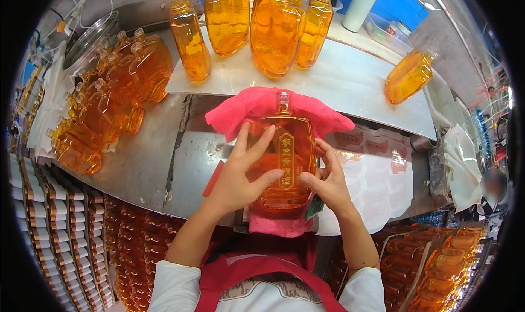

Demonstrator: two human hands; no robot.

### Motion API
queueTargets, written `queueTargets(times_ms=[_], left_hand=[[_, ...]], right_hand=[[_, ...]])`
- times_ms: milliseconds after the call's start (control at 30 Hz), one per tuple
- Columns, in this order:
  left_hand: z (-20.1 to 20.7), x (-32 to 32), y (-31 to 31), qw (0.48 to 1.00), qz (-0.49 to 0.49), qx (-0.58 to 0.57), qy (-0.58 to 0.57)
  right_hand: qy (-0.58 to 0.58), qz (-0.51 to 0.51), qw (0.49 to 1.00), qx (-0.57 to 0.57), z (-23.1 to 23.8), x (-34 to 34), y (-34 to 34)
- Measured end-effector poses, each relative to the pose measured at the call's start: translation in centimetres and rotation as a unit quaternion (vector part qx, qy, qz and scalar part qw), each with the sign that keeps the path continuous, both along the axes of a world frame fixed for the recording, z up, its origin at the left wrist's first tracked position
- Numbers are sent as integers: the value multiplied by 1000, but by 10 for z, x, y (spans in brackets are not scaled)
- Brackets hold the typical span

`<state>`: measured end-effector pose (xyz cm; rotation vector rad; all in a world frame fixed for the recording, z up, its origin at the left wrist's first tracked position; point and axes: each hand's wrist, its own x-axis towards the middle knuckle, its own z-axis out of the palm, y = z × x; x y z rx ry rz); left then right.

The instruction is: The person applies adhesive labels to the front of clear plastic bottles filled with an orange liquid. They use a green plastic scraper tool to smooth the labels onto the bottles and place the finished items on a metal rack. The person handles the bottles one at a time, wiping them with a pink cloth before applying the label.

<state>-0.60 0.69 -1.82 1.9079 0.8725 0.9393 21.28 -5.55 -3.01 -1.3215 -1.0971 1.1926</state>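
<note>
A flat amber glass bottle (298, 142) lies on its back in front of me, its neck pointing away, on a pink cloth (232, 112). A long gold-bordered label (286, 161) runs down the middle of its face. My left hand (240, 172) rests on the bottle's left side, fingers stretched apart, one fingertip by the label's top and the thumb by its lower part. My right hand (330, 178) grips the bottle's right edge, its thumb near the label's lower right. Something dark green (315, 207) pokes out below the right hand; its kind is unclear.
Filled bottles (276, 33) stand on a raised metal shelf (350, 74), with another bottle (407, 77) at its right. More bottles (109, 98) cluster at the left. A label sheet (366, 197) lies to the right, a red strip (213, 178) left. Boxes (60, 219) and racked bottles (448, 257) sit lower.
</note>
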Motion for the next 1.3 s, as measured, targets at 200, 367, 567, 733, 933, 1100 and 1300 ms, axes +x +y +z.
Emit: queueTargets(times_ms=[200, 367, 567, 733, 933, 1100, 1300], left_hand=[[5, -15, -3, 991, -14, -122, -46], [6, -20, -5, 994, -15, -98, -38], [1, -24, -3, 998, -17, -50, 44], [11, -21, -9, 998, 4, -36, 47], [23, 0, -10, 991, -36, -40, 122], [17, 2, -7, 993, -26, -40, 110], [19, 2, -5, 992, -20, -45, 115]], right_hand=[[-25, -20, 999, -17, 12, 7, -3], [-21, -21, 1000, -10, 11, 6, -5], [-25, -20, 999, 2, 10, 4, -4], [-37, -29, 999, 10, 13, 0, -4], [-94, -47, 994, 24, 18, -13, -2], [-77, -54, 995, 21, 18, -16, 1], [-58, -57, 997, 17, 10, -15, 1]])
